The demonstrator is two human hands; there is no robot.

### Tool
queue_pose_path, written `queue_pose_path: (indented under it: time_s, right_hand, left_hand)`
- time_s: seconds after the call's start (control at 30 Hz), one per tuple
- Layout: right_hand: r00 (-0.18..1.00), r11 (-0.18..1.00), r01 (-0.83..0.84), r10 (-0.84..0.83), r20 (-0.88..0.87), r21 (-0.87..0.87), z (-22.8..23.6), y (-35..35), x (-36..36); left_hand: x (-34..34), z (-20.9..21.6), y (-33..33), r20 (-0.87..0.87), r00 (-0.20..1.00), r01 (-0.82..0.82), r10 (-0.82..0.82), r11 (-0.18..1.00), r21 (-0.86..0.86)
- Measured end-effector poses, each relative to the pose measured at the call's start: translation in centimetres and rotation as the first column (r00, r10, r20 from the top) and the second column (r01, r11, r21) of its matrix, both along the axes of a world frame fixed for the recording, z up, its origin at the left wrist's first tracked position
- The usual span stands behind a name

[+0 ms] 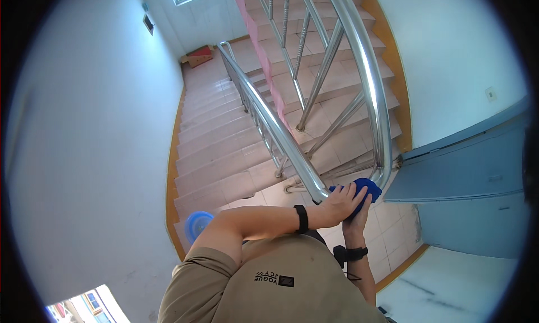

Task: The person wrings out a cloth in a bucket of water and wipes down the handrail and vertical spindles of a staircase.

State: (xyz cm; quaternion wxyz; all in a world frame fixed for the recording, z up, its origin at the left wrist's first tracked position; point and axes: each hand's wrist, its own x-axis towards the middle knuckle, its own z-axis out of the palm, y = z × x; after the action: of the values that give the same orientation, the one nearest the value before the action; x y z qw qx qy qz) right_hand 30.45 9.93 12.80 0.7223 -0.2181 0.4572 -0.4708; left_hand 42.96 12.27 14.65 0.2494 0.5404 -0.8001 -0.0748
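A deep blue cloth (pixel 368 188) is wrapped over the short bend of the shiny metal handrail (pixel 384 137), where the two sloping rails meet. My left hand (pixel 339 204) reaches across my body and presses on the cloth's left side, its fingers bent over it. From below, my right hand (pixel 356 223) grips the cloth with its fingers around the underside of the bend. Part of the rail is hidden under the cloth and my hands. Each wrist wears a black band.
Tiled stairs (pixel 224 149) run down on the left, and another flight (pixel 342 76) rises beyond the railing. A blue plastic basin (pixel 197 224) is by my left elbow. On the right stands a blue-grey door (pixel 466 171); a red cardboard box (pixel 200 57) lies on the lower landing.
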Motion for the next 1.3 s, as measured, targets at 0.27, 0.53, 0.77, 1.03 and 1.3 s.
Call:
queue_pose_path:
  time_s: [0.27,0.53,0.77,1.03,1.3]
  right_hand:
    - [0.902,0.975,0.054,-0.141,-0.409,-0.217,-1.1,-5.2,-2.1]
    - [0.639,0.915,-0.102,-0.239,-0.731,-0.389,1.5,-8.7,-1.2]
    - [0.873,0.929,0.004,-0.184,-0.452,-0.370,0.5,-7.5,-1.7]
    - [0.993,0.990,0.100,-0.106,-0.050,-0.101,-1.9,-1.2,0.5]
    - [0.988,0.988,0.119,-0.127,-0.086,-0.097,-1.9,5.5,4.0]
  left_hand:
    - [2.2,2.7,-3.8,-0.309,0.946,0.255,-0.095,0.808,0.532]
    - [2.3,0.6,-6.6,-0.547,0.836,0.386,0.041,0.663,0.641]
    - [2.2,2.1,-2.9,-0.297,0.955,0.182,-0.010,0.808,0.561]
    - [4.0,-0.6,1.0,-0.223,0.970,0.124,-0.094,0.984,0.128]
    - [10.3,-2.8,1.7,-0.139,0.951,0.279,-0.276,0.960,-0.003]
